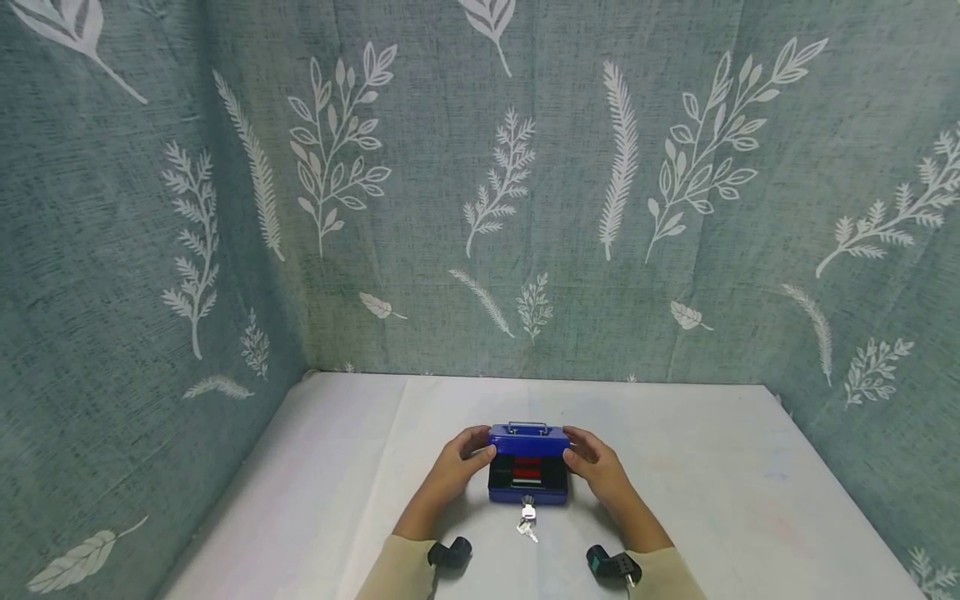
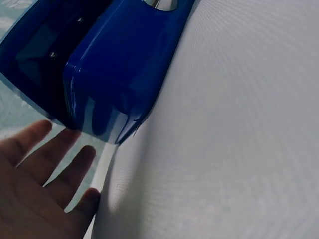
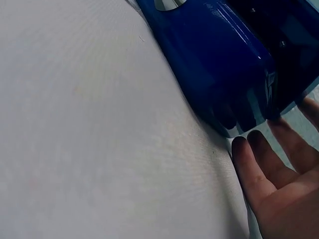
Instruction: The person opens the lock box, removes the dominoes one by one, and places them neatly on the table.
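A small blue cash box (image 1: 527, 497) sits on the white-covered table with its lid (image 1: 529, 442) partly raised and a metal handle (image 1: 528, 425) on top. Inside its dark interior shows something red (image 1: 527, 471) with a pale strip; its kind is unclear. Keys (image 1: 527, 530) with a white tag hang from the front lock. My left hand (image 1: 457, 462) touches the lid's left end, thumb at the front edge; the left wrist view shows its fingers (image 2: 65, 172) fairly straight and spread. My right hand (image 1: 600, 467) mirrors it at the right end, fingers (image 3: 259, 172) likewise extended.
The white cloth (image 1: 712, 500) spreads over the table around the box. Green leaf-patterned fabric (image 1: 420, 208) hangs behind and along both sides. Black wrist cameras (image 1: 450, 553) are strapped at both sleeves, near the table front.
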The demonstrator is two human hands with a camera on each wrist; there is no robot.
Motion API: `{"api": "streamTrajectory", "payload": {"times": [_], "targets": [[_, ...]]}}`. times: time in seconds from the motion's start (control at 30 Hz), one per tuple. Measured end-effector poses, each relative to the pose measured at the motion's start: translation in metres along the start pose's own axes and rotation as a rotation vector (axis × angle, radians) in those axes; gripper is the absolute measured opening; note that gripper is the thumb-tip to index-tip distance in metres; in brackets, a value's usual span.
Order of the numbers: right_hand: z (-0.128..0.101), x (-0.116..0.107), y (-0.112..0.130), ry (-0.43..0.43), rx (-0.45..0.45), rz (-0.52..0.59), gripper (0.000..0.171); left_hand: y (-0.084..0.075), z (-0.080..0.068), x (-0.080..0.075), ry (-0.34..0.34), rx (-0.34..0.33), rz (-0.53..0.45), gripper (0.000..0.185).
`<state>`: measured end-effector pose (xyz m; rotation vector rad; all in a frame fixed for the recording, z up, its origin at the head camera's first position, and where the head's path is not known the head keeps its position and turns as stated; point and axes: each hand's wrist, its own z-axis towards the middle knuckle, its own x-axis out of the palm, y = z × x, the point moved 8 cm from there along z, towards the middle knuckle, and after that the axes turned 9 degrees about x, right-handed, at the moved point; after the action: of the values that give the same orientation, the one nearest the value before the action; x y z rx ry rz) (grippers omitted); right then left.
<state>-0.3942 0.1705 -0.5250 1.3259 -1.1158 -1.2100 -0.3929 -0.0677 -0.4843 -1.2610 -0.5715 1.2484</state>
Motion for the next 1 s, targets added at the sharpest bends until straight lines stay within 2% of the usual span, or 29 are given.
{"api": "streamTrajectory", "payload": {"times": [0.27, 0.47, 0.6, 0.7, 0.87, 1.0], "targets": [[-0.005, 0.001, 0.011, -0.024, -0.013, 0.003, 0.044, -0.006, 0.0, -0.001, 0.007, 0.065, 0.038, 0.047], [0.002, 0.0, -0.001, -0.022, -0.007, 0.043, 0.043, -0.015, -0.002, -0.001, 0.026, 0.125, 0.052, 0.039], [0.002, 0.001, -0.002, -0.003, -0.004, 0.034, 0.045, -0.014, -0.001, 0.0, 0.044, 0.131, 0.047, 0.044], [0.001, 0.001, -0.001, 0.017, 0.0, 0.019, 0.05, -0.002, 0.001, 0.002, 0.03, 0.122, 0.052, 0.052], [0.002, 0.002, -0.002, 0.055, 0.012, -0.056, 0.069, 0.032, 0.008, 0.006, 0.02, 0.089, 0.087, 0.066], [0.005, 0.002, -0.004, 0.082, -0.005, -0.089, 0.078, 0.04, 0.01, 0.008, 0.038, 0.064, 0.136, 0.08]]}}
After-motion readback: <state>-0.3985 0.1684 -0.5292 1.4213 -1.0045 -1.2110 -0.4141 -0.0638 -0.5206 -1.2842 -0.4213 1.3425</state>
